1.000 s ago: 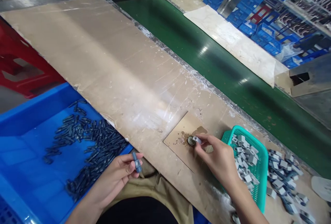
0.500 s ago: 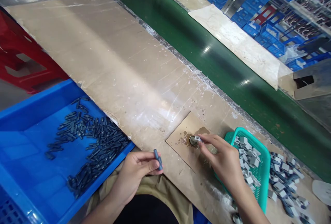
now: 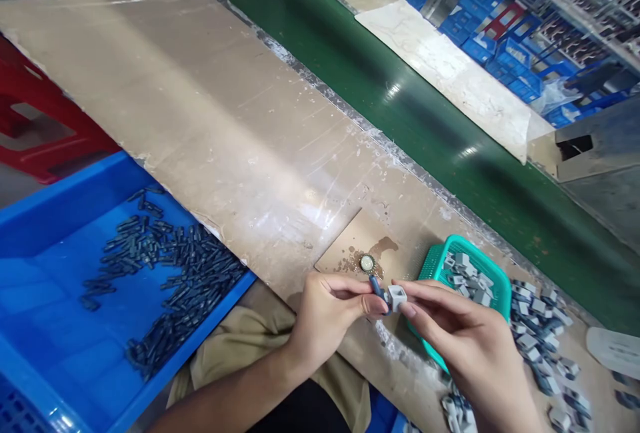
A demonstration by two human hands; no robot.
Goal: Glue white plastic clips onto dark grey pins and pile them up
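Note:
Between the thumb and fingers of my left hand [image 3: 333, 310] is a dark blue-grey plastic pin [image 3: 379, 292], held tilted. My right hand [image 3: 460, 333] pinches a small light grey square cap [image 3: 397, 298], its hollow side showing. The cap is up against the pin's side, though fingertips partly hide where they meet. Just beyond the hands, a small round bottle-cap-like dish [image 3: 367, 263] sits on a piece of brown cardboard [image 3: 345, 240] with wet stains. Right of it, a green basket [image 3: 504, 286] holds many grey caps, partly behind my right hand.
A blue bin [image 3: 55, 273] with many dark pins stands at the left. Joined pin-and-cap pieces [image 3: 543, 333] lie heaped right of the basket. A green conveyor belt [image 3: 360, 73] runs beyond the worktable [image 3: 225, 120]. A red stool [image 3: 45, 120] is at far left.
My right hand has drawn the grey cap back from the round dish toward me. My left hand has moved right with the pin, and the two pieces are now together.

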